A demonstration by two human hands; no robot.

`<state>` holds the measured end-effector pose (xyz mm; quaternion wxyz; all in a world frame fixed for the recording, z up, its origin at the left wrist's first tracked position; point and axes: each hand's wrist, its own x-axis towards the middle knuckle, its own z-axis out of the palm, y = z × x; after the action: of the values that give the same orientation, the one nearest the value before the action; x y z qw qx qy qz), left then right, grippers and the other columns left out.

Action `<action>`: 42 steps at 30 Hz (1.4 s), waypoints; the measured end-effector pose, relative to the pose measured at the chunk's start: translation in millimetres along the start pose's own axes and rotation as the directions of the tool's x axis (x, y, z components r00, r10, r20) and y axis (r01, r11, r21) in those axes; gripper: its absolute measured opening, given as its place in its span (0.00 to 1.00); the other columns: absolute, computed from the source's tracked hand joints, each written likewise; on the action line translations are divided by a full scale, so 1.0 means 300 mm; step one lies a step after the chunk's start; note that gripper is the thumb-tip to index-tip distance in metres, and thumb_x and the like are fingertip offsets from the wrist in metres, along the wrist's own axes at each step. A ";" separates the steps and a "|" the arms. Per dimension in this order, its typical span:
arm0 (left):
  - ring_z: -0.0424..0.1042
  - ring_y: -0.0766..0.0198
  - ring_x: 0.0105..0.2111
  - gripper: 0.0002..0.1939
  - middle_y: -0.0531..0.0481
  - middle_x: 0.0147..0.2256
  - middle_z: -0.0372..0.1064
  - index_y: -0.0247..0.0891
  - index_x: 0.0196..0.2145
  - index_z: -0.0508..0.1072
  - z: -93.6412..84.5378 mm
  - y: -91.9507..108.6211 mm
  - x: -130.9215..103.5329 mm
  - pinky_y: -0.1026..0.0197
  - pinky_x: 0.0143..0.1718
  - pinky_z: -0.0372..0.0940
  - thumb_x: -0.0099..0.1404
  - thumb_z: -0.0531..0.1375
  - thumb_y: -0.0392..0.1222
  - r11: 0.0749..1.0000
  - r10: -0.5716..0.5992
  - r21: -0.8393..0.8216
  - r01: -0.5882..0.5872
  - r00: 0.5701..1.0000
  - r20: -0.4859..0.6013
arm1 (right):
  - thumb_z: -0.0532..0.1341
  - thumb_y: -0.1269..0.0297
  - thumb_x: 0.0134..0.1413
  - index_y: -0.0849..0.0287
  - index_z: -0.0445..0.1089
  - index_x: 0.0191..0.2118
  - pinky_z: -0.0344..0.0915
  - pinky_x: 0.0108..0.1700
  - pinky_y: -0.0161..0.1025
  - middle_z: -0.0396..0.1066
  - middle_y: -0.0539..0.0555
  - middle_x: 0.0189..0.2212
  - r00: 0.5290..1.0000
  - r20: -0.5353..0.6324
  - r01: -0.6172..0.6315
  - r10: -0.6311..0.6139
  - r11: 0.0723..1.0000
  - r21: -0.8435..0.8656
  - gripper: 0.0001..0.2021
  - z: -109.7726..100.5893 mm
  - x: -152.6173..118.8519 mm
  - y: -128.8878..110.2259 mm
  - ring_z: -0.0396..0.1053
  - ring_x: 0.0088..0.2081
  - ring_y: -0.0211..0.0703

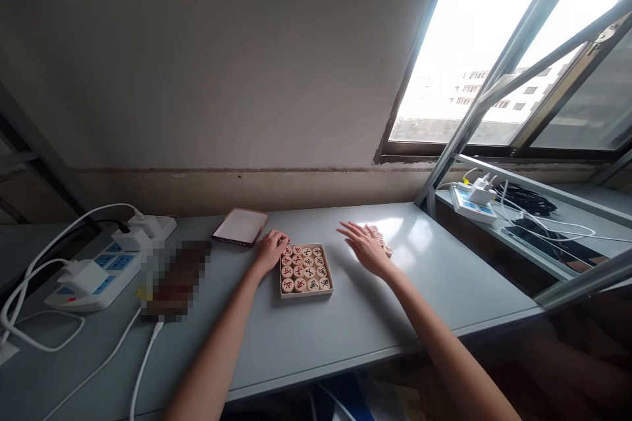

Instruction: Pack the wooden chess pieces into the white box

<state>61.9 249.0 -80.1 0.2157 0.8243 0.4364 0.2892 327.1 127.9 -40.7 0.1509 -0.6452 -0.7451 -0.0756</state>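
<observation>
Head view, only one. Bare counter (291, 348); box (307, 295) sits about mid-counter, lidless, in front of and between the hands. Inside, round wooden pieces (297, 271), faces up: four rows of four, the two left columns marked red, the two right ones black. Can't tell if there's a layer underneath.

Left hand (272, 251): at the box's back left corner, fingers bent and looking to touch the edge. Grip: can't tell if it's holding the wall or just resting there.

Right hand (366, 251): right of the box, apart from it, palm down, fingers stretched and spread. Grip: nothing seen in it. Loose pieces (380, 237) bunched on the counter just beyond that hand, marks reddish; hand hides part of the bunch, so no count, and contact unclear.

Progress, judging by layout: lid (241, 226) is off, lying hollow side up behind and left of the left hand; the box's visible layer looks full and tidy, no gap noticed. Not in the box: the loose bunch. Not on the box: the lid. So partway, I'd say.

Rest: power strip (109, 286) with white chargers and cables at left, blurred-out object (175, 281) beside it. Off right, past the metal frame, second power strip (473, 208) and black cable coil (528, 200).
</observation>
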 end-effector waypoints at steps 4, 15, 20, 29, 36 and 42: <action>0.66 0.59 0.42 0.12 0.48 0.38 0.67 0.40 0.32 0.71 -0.001 -0.003 -0.001 0.58 0.44 0.59 0.64 0.49 0.42 1.000 0.003 -0.003 -0.003 1.000 0.002 | 0.48 0.61 0.62 0.45 0.54 0.58 0.44 0.60 0.50 0.60 0.49 0.56 0.960 -0.004 0.280 -0.281 0.955 0.092 0.19 -0.020 0.081 -0.221 0.56 0.56 0.41; 0.67 0.60 0.41 0.13 0.47 0.38 0.68 0.38 0.32 0.71 0.009 -0.026 0.006 0.58 0.44 0.61 0.64 0.49 0.43 0.998 0.049 -0.025 -0.049 0.999 -0.006 | 0.59 0.60 0.54 0.55 0.66 0.42 0.51 0.51 0.44 0.69 0.53 0.41 0.964 -0.012 0.265 -0.265 0.960 0.089 0.10 0.012 0.145 -0.288 0.62 0.45 0.44; 0.67 0.60 0.39 0.14 0.47 0.37 0.68 0.39 0.32 0.71 0.011 -0.032 0.006 0.59 0.43 0.61 0.64 0.48 0.44 0.998 0.055 -0.022 -0.055 0.998 0.003 | 0.57 0.57 0.55 0.54 0.67 0.40 0.51 0.49 0.44 0.67 0.53 0.42 0.993 -0.102 0.069 -0.063 0.996 0.057 0.10 -0.006 0.121 -0.149 0.60 0.46 0.45; 0.67 0.60 0.38 0.14 0.48 0.37 0.67 0.39 0.31 0.71 0.004 -0.011 -0.003 0.59 0.41 0.61 0.64 0.48 0.43 0.998 0.049 -0.023 -0.050 0.999 -0.017 | 0.49 0.66 0.57 0.54 0.67 0.43 0.51 0.49 0.50 0.65 0.57 0.47 0.943 -0.149 -0.317 0.298 0.939 -0.129 0.12 -0.034 0.020 0.116 0.59 0.48 0.49; 0.66 0.59 0.41 0.13 0.47 0.37 0.67 0.39 0.32 0.71 0.000 -0.010 -0.001 0.58 0.43 0.60 0.64 0.48 0.44 0.999 0.028 -0.027 -0.027 1.000 0.011 | 0.52 0.60 0.59 0.48 0.63 0.51 0.55 0.47 0.41 0.65 0.52 0.48 0.975 0.038 0.211 -0.218 0.968 0.138 0.15 -0.080 0.027 -0.209 0.61 0.48 0.43; 0.66 0.60 0.41 0.12 0.48 0.37 0.67 0.39 0.31 0.71 -0.003 -0.002 -0.008 0.58 0.45 0.60 0.63 0.49 0.42 1.000 0.021 -0.018 -0.021 1.000 -0.006 | 0.54 0.65 0.58 0.51 0.65 0.47 0.54 0.45 0.40 0.68 0.54 0.44 0.946 0.099 0.290 -0.308 0.942 0.167 0.12 -0.043 0.046 -0.355 0.64 0.45 0.43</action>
<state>59.9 247.4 -80.4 0.2189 0.8260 0.4256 0.2979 222.3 120.2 -15.3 0.1394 -0.5146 -0.8460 -0.0014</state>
